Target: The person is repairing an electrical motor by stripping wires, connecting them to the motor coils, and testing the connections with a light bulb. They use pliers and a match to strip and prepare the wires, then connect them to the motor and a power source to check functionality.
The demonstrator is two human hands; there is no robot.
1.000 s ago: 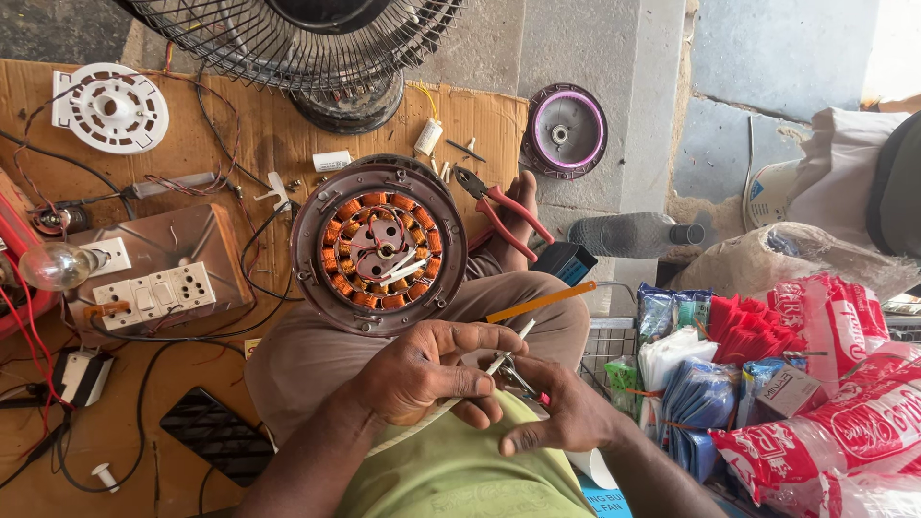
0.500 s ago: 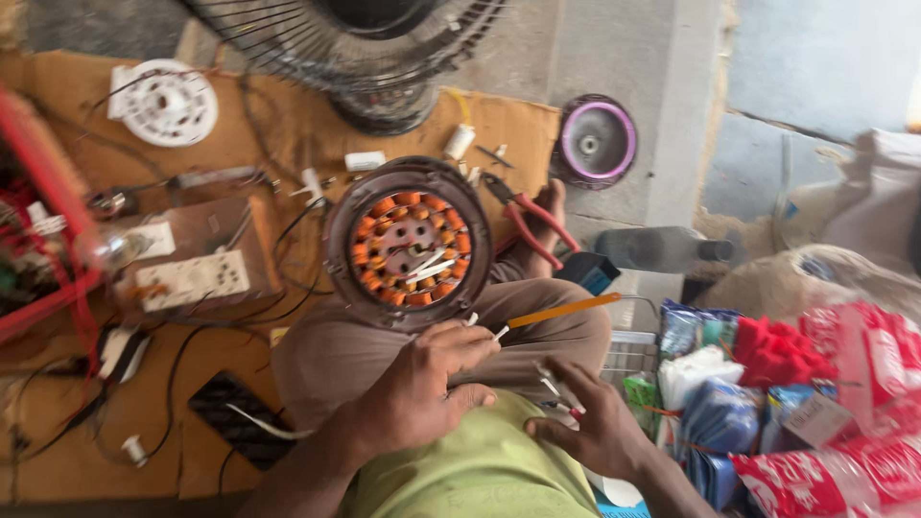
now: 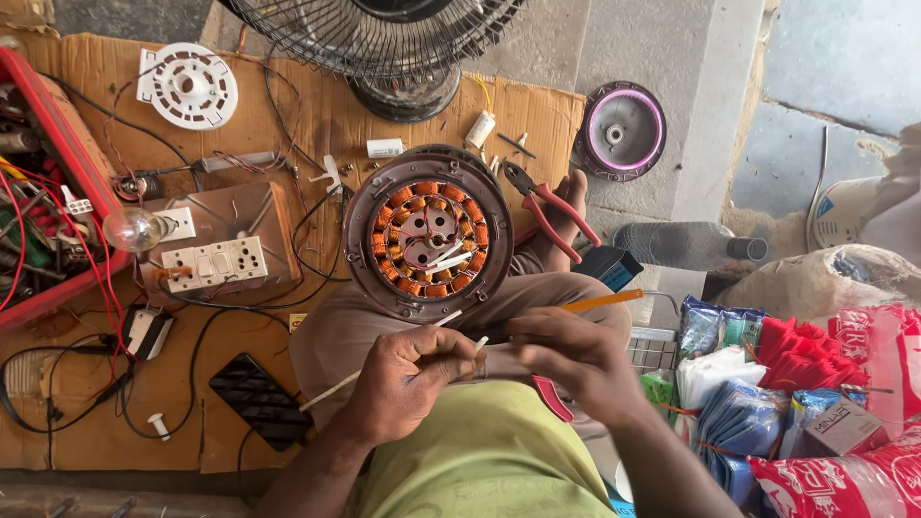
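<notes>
Head view: left hand (image 3: 408,379) now pinched on thin white sleeve (image 3: 384,360), right hand (image 3: 576,360) raised from lap since a second ago, fingertips closed on sleeve's near end. Fan motor (image 3: 429,233) unmoved on knee, beside cardboard's (image 3: 317,105) right edge.

Motor stator (image 3: 428,233) blocks twelve o'clock of both hands; red pliers (image 3: 552,208) at one; bare cardboard (image 3: 206,436) at nine.
</notes>
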